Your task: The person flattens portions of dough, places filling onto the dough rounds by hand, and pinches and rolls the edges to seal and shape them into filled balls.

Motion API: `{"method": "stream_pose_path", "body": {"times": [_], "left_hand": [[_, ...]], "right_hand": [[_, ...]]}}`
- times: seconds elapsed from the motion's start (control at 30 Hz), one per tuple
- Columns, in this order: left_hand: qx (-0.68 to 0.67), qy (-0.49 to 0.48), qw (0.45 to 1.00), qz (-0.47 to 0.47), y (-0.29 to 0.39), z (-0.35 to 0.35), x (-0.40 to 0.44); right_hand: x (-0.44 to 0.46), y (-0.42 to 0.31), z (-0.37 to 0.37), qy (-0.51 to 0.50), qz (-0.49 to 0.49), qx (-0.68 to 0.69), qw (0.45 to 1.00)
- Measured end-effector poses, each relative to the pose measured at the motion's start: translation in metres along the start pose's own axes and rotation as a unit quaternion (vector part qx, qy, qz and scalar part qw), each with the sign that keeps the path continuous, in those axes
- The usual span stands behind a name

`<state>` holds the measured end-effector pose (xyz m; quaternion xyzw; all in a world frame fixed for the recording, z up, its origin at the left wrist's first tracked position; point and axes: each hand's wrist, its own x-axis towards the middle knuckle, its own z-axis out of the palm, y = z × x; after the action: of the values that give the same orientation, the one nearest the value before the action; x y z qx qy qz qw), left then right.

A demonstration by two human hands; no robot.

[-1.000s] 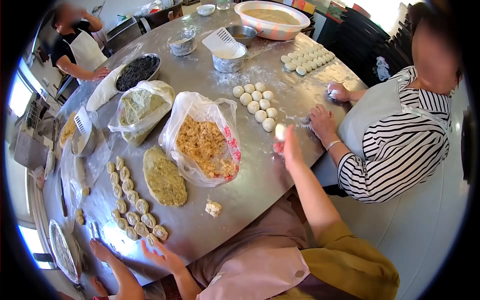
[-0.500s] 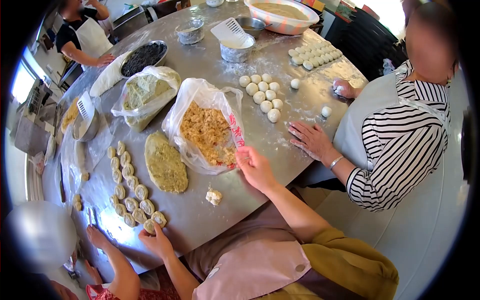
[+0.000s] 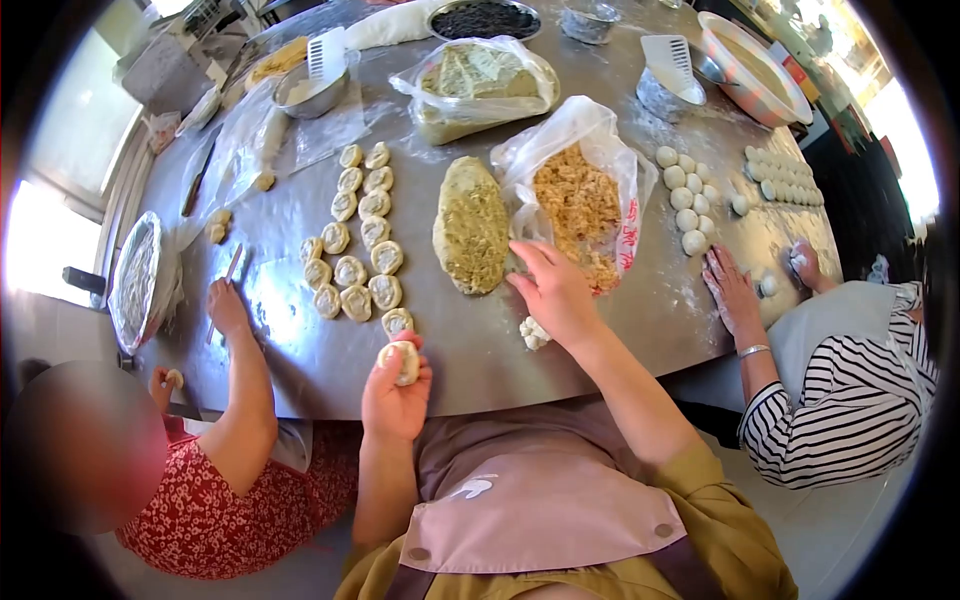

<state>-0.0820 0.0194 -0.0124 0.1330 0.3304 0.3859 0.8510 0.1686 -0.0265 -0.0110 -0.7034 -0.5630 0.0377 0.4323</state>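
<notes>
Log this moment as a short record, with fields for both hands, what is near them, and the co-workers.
left hand: holds a round dough piece
right hand: open, beside the green mound; contact unclear
near right hand: plastic bag of orange filling
beyond left hand: rows of shaped dough
co-worker, left: hand on a thin tool
co-worker, right: striped sleeve, hand near white balls

Round dough piece (image 3: 405, 362), in left grip (image 3: 394, 400), oblong greenish mound (image 3: 470, 225) beyond
</notes>
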Motion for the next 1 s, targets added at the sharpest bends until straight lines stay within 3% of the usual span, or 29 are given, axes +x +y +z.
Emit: {"method": "stream_pose_path", "body": {"times": [0.17,0.3,0.47,0.57,0.67,0.7,0.8,0.83,0.9,0.93,1.0], "left_hand": [[0.059,0.025,0.996,-0.066,-0.008,0.033,-0.015],[0.070,-0.042,0.991,-0.109,-0.013,0.030,-0.014],[0.081,-0.035,0.992,-0.086,-0.025,0.047,-0.005],[0.070,-0.054,0.992,-0.093,-0.031,0.044,0.007],[0.044,-0.043,0.992,-0.108,-0.039,0.045,0.019],[0.024,-0.044,0.993,-0.108,-0.043,0.047,0.024],[-0.012,-0.046,0.993,-0.106,-0.051,0.067,0.033],[-0.015,-0.057,0.993,-0.107,-0.052,0.070,0.035],[-0.005,-0.075,0.992,-0.103,-0.058,0.070,0.039],[0.047,-0.054,0.992,-0.100,-0.059,0.069,0.038],[0.149,-0.022,0.984,-0.096,-0.059,0.072,0.033]], "right_hand": [[0.029,0.008,0.029,-0.005,-0.124,-0.050,0.991],[0.025,0.010,0.042,-0.023,-0.055,-0.045,0.997],[0.010,0.022,0.048,-0.030,0.009,-0.040,0.999],[0.003,0.005,0.027,-0.050,0.190,0.169,0.966],[-0.002,-0.011,0.004,-0.095,0.301,0.409,0.856],[-0.003,-0.022,-0.009,-0.133,0.325,0.459,0.816],[-0.011,-0.035,-0.016,-0.181,0.304,0.466,0.811],[-0.015,-0.039,-0.012,-0.167,0.285,0.444,0.833],[-0.019,-0.042,-0.012,-0.122,0.130,0.241,0.954],[-0.021,-0.043,-0.012,-0.095,0.049,0.129,0.986],[-0.021,-0.039,-0.016,-0.083,0.037,0.108,0.990]]}}
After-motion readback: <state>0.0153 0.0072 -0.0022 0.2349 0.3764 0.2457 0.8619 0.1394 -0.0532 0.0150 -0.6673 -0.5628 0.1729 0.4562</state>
